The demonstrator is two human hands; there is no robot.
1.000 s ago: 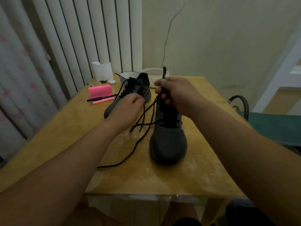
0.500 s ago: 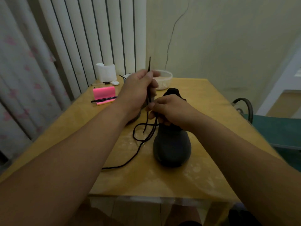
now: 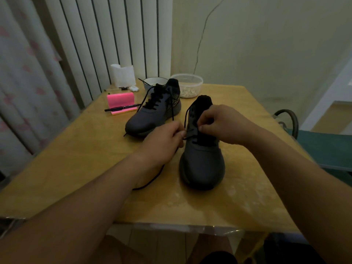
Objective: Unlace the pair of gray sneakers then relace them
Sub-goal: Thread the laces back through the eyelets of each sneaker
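Two dark gray knit sneakers (image 3: 202,159) with black round laces (image 3: 148,182) are set on a yellow-tan glossy tabletop (image 3: 76,168); a pink rectangular block (image 3: 120,100) is seen

On my feed both forearms are bare over the table (image 3: 76,168), uncovered all the way to the left hand (image 3: 163,141) and the right hand (image 3: 222,126). Both arms look broad and smooth in this low light. Below the table's near edge I see bare thighs (image 3: 118,250) and dark, black-looking shorts (image 3: 217,258); their cut is too dim to tell.
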